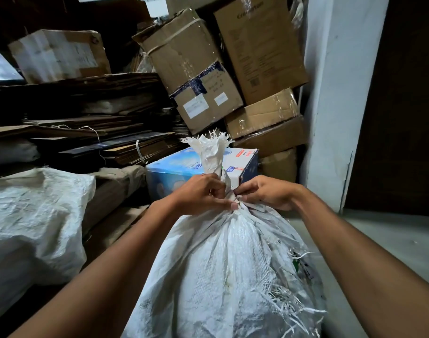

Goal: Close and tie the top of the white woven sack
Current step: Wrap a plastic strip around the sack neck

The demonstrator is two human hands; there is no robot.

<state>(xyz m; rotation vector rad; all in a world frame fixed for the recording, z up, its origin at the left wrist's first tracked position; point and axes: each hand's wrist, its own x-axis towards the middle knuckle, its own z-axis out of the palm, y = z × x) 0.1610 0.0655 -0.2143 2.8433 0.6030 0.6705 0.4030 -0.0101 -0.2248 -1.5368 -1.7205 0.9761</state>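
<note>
Box-crowded storeroom; both hands' fingers pinching sack neck.

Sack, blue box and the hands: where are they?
sack [233, 276], head view, its bulging front.
blue box [174, 169], head view, its top.
left hand [201, 193], head view, knuckles.
right hand [264, 191], head view, back.

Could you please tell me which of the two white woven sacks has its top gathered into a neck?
The sack in the middle, gripped at its neck by the left hand and the right hand. The other sack, at the left, lies slumped with no gathered neck showing.
</note>
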